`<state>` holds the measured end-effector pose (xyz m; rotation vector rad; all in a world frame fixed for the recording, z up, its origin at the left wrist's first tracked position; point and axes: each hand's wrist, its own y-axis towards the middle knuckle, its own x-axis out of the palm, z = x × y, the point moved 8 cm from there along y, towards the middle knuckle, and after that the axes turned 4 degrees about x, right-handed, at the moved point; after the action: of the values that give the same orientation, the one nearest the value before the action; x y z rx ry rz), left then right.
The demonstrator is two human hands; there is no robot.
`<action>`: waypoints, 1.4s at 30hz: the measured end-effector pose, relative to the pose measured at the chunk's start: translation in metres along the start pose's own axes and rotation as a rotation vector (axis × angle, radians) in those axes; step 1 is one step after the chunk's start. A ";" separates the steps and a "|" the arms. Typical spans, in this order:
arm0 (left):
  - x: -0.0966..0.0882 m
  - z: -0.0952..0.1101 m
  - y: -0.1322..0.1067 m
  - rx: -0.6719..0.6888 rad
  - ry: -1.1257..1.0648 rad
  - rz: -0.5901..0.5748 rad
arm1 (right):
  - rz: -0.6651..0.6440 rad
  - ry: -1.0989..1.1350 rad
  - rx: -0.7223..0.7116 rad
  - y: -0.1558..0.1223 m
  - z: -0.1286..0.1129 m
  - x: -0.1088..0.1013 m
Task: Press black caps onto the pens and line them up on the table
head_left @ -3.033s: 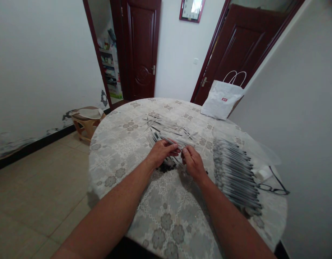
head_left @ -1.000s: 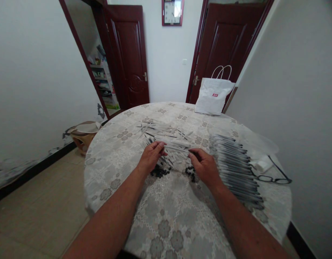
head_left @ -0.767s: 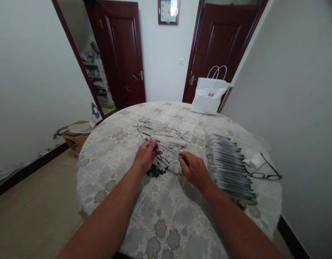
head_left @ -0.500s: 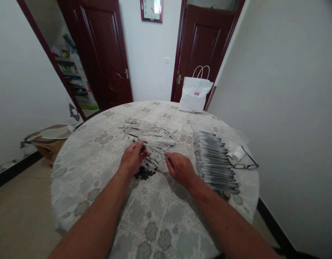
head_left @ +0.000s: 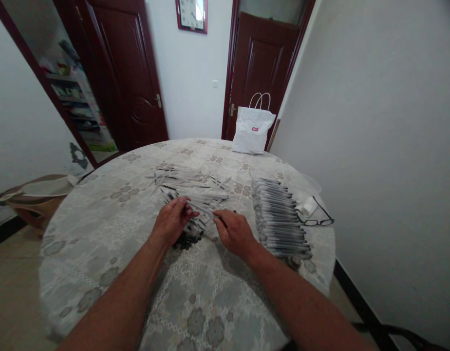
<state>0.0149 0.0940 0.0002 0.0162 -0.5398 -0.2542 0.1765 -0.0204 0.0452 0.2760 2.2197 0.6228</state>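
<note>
Over three seconds, view swung right, carrying white bag (head_left: 251, 136) and glasses (head_left: 319, 222) leftward in frame; left hand (head_left: 173, 220) and right hand (head_left: 234, 232), earlier almost fingertip to fingertip, now apart, thin stick (head_left: 200, 208) spanning the gap.

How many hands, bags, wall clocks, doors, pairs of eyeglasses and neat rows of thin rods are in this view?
Hands, left hand and right hand: 2
Neat row of pen-like rods: 1 (single rods overlap too much to count)
White bag: 1
Wall clock: 1
Dark red doors: 2
Eyeglasses: 1
Total: 8
</note>
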 end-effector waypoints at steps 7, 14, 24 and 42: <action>0.003 0.003 -0.004 0.032 0.033 0.022 | -0.220 0.767 0.657 -0.010 0.033 0.034; 0.015 0.006 -0.012 0.070 0.230 -0.118 | -0.205 0.248 0.276 0.003 0.006 0.007; -0.004 0.018 -0.004 0.102 0.235 -0.005 | -0.207 -0.544 0.035 0.020 0.012 -0.074; -0.032 0.031 0.002 0.187 0.097 0.238 | -0.275 -1.001 0.459 0.031 0.167 -0.152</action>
<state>-0.0265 0.1052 0.0109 0.1443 -0.4630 0.0301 0.4017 0.0047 0.0655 0.3934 1.3456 -0.1887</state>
